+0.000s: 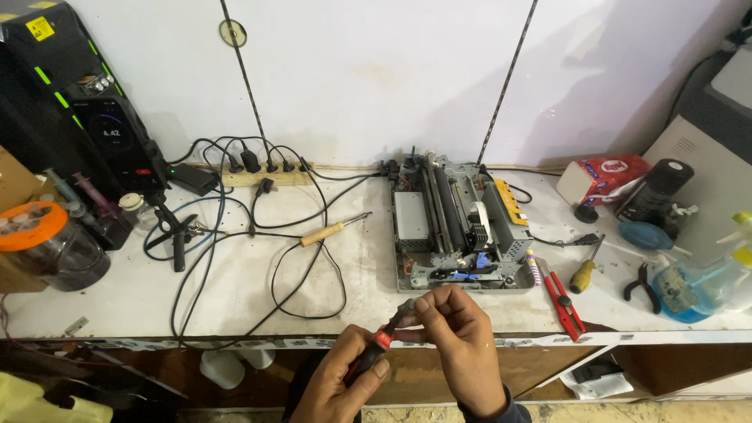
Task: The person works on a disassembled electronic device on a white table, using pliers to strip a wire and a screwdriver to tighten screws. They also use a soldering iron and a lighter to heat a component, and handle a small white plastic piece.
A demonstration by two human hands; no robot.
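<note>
Screwdriver gripped in left hand, right fingers pinching tip

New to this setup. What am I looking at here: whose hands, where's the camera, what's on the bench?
There is no robot. One camera on a person's head looks down at their two bare hands at a white bench. The left hand grips the red-and-black handle of a screwdriver. The right hand pinches its tip end.

Behind the hands sits an opened printer mechanism, its rollers and metal frame exposed. To its left lie a soldering iron, black cables and a power strip. To its right lie a red utility knife, a yellow screwdriver, pliers and a tissue box.
</note>
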